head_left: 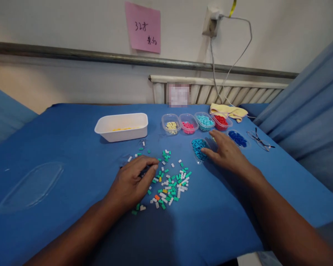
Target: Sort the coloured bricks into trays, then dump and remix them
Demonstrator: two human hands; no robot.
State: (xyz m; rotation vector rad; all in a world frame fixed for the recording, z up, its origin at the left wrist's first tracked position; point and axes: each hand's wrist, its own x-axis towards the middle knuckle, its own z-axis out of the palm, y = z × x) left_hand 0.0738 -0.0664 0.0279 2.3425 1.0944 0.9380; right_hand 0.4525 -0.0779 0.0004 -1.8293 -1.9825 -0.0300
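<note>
Spread beneath everything, a blue surface (72, 147). Lying flat at the left, a clear plastic lid (30, 188), by its look thin and bendy, best lifted by the rim. Far and left of centre, a white box (122, 136): probably light and fairly stiff, easy to take by its long walls. At centre left, the left hand (134, 181), over the left edge of the loose heap, fingers curled, thumb close to the forefinger; impossible to tell whether gripping anything. To the right, the right hand (227, 149), fingers apart and loose, with the thumb over or just beside a tub of teal bricks (199, 161); contact unclear. Likely flimsy, that tub: better held by opposite walls than squeezed. Smallest, and strewn near the centre, green and white bricks (170, 187): seemingly hard, very light, apt to skitter; best pinched singly across the narrow sides.
</note>
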